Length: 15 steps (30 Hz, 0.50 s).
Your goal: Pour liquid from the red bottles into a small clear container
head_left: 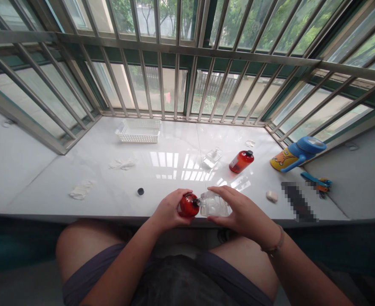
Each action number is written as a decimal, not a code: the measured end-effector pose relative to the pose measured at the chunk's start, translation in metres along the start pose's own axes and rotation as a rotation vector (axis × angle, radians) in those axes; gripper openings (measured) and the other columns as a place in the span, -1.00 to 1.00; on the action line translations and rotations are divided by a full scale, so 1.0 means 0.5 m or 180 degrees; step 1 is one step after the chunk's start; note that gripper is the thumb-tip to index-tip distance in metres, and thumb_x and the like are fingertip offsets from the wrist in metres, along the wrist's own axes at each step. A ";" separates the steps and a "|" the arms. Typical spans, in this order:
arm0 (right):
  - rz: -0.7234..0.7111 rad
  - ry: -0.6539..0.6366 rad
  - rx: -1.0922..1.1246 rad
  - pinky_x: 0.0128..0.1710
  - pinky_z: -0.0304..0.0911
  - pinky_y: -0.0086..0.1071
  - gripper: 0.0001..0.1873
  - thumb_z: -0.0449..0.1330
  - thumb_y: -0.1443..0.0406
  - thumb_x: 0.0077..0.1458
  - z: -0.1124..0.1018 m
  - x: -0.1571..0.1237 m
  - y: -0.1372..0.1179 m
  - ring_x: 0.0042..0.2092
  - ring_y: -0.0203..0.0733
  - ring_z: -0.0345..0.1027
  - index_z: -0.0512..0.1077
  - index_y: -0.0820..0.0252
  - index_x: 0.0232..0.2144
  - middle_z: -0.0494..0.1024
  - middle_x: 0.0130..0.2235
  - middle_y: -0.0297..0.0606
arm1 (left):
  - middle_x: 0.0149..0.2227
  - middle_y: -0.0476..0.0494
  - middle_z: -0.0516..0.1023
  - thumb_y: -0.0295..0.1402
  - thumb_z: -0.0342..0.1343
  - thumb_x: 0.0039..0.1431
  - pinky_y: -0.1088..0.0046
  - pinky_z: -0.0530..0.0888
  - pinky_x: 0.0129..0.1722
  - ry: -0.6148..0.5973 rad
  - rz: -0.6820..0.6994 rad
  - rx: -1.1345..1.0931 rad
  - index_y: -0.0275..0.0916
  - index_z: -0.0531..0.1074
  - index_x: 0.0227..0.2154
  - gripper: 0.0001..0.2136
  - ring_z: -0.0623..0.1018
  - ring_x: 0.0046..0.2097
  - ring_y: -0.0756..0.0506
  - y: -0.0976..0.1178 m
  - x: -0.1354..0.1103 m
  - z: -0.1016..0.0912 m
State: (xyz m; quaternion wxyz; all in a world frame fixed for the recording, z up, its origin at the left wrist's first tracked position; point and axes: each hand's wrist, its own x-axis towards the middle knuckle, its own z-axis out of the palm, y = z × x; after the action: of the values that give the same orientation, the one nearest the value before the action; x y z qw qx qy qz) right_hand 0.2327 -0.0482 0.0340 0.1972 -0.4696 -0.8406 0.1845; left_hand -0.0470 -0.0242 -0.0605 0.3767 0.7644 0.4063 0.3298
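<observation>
A white counter [174,170] runs beneath a barred window [187,80]. At far left lies a crumpled white piece [82,190], soft in appearance; behind and to its right, a second, thinner wrinkled piece [122,164] lies flat. A white perforated basket [139,131] stands at the rear, near the bars, with a small dark cap [140,192] on the counter well in front of it. The left hand [170,208] curls around a red bottle [187,207] at the counter's front edge, its fingers closed on the bottle's side. The dark mouth of this bottle faces the neck of a clear bottle [214,205], tilted with its neck to the left; whether the two openings touch cannot be told. Behind them, a clear container [212,158] rests on the counter. The right hand [238,206] grips the clear bottle, thumb on the near side and fingers on the far side. Further right are another red bottle [241,162] with a dark cap, a small translucent scrap [250,143], a pale block [272,196], a blue-and-yellow tumbler [283,159], a pixelated dark object [300,202], and a blue-and-orange item [322,184].
</observation>
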 end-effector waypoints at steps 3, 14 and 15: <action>-0.0001 0.0002 -0.0029 0.13 0.53 -0.05 -0.24 0.49 0.17 0.14 0.001 0.000 0.000 0.14 0.10 0.55 0.32 -0.01 0.32 0.58 0.16 -0.10 | 0.20 -0.15 0.58 -0.39 0.50 -0.09 0.15 0.54 0.25 0.0000 -0.0016 0.0012 -0.08 0.37 0.24 -0.23 0.61 0.18 -0.29 0.000 0.000 0.000; -0.0033 -0.0026 -0.0103 0.12 0.53 -0.03 -0.25 0.48 0.17 0.16 -0.005 0.004 -0.005 0.13 0.11 0.55 0.33 0.01 0.32 0.58 0.16 -0.08 | 0.20 -0.16 0.57 -0.39 0.50 -0.09 0.15 0.53 0.24 -0.0030 -0.0013 -0.0009 -0.06 0.36 0.24 -0.22 0.60 0.20 -0.29 -0.005 0.001 0.001; -0.0035 -0.0034 -0.0110 0.13 0.53 -0.02 -0.25 0.48 0.17 0.16 -0.005 0.005 -0.006 0.13 0.12 0.55 0.33 0.01 0.32 0.58 0.17 -0.07 | 0.21 -0.16 0.57 -0.39 0.50 -0.09 0.15 0.53 0.24 -0.0035 -0.0011 -0.0017 -0.06 0.36 0.24 -0.22 0.60 0.20 -0.29 -0.006 0.000 0.000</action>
State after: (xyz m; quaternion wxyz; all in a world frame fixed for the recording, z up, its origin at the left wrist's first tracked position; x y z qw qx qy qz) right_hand 0.2308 -0.0471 0.0381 0.1856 -0.4672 -0.8473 0.1715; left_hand -0.0478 -0.0229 -0.0629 0.3816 0.7644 0.4047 0.3260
